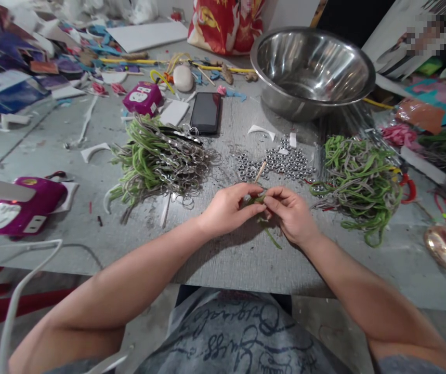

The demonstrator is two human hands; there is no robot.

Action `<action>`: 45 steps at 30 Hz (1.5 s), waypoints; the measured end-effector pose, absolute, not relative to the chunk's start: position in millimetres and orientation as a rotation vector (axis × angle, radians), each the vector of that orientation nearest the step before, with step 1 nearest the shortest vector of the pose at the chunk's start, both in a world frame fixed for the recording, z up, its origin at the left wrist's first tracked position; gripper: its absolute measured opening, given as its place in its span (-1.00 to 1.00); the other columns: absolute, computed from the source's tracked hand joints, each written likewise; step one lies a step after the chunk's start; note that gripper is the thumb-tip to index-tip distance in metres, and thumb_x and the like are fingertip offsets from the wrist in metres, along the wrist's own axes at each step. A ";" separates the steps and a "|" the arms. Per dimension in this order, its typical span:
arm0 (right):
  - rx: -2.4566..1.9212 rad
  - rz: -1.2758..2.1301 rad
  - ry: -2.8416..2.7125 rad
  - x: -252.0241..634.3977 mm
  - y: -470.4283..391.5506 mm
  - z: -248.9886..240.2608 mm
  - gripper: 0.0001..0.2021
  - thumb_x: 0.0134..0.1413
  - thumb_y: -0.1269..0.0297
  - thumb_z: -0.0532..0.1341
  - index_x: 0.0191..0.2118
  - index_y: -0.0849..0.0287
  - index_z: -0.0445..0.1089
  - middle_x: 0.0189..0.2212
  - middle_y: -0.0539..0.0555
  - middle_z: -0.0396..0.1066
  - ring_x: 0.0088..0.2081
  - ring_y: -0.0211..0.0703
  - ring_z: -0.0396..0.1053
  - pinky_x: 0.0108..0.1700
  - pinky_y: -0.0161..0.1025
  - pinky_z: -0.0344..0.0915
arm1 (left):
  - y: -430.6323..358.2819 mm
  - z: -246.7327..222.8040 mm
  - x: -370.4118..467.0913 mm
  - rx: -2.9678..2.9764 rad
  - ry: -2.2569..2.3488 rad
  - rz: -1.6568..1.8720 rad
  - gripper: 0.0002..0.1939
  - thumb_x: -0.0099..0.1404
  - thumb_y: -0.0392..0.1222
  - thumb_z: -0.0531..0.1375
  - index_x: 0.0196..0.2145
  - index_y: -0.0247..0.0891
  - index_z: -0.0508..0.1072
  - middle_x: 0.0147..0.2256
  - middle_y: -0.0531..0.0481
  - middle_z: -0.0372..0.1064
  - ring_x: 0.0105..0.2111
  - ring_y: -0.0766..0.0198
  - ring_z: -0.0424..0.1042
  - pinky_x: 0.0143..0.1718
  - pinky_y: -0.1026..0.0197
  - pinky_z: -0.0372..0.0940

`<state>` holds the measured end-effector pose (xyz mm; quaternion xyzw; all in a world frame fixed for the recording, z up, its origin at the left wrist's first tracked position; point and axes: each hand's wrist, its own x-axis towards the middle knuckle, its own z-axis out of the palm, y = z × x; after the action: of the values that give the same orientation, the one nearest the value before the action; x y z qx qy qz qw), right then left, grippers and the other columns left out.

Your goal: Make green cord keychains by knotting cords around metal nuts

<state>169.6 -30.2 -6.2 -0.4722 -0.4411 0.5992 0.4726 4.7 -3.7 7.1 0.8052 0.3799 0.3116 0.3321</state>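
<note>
My left hand (228, 208) and my right hand (292, 214) meet over the table, thumbs and fingertips pinched together on a green cord (273, 239). One end of that cord dangles below my fingers. A thin wooden stick (261, 171) pokes up behind my left fingertips; I cannot tell whether it is held. Just beyond my hands lie many small silver metal rings or beads (289, 162). To the left is a bundle of green and grey cords (148, 156) with metal pieces at its ends. A loose heap of green and grey cords (363, 182) lies to the right.
Behind the beads stands a large steel bowl (312, 106). A black phone (206, 111) lies at the back, near a purple power socket (143, 97). Another purple socket (20, 208) is at left, with a white cable (24, 280). Scraps (43, 57) clutter the far left.
</note>
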 end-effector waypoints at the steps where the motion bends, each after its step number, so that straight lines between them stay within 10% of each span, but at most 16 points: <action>1: -1.157 1.469 -1.085 169.8 -30.1 -6.5 -0.77 -0.14 0.11 0.32 -0.42 0.13 0.33 -0.65 -0.14 0.30 -0.63 -0.41 0.18 -0.56 -0.39 0.13 | -3.2 5.8 5.2 2.118 0.985 0.841 -0.80 0.21 -0.18 0.16 -0.21 -0.29 0.43 -0.34 0.01 0.45 -0.47 0.44 0.35 -0.43 0.37 0.26; 18: -1.398 0.575 -2.021 176.2 -29.5 -1.6 -0.62 0.22 0.03 -0.07 -0.49 0.14 0.21 -0.61 -0.02 0.24 -0.51 -0.26 0.19 -0.39 -0.27 0.08 | 1.6 -9.3 4.8 2.390 0.928 0.927 -0.83 0.27 -0.26 0.09 -0.41 -0.30 0.46 -0.47 0.03 0.38 -0.47 0.39 0.36 -0.46 0.36 0.23; 45: -1.433 0.762 -2.033 185.3 -27.2 1.1 -0.90 0.16 0.28 0.06 -0.38 0.12 0.22 -0.52 -0.02 0.34 -0.44 -0.22 0.24 -0.33 -0.25 0.13 | 5.2 -5.7 5.0 2.254 0.899 0.902 -0.94 0.18 -0.37 0.17 -0.44 -0.29 0.42 -0.50 0.10 0.33 -0.46 0.44 0.33 -0.41 0.38 0.22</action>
<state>185.3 -27.2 1.1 -0.5308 -0.7531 0.2825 0.2670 5.0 5.2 -5.7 0.8377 0.3341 0.3350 0.2727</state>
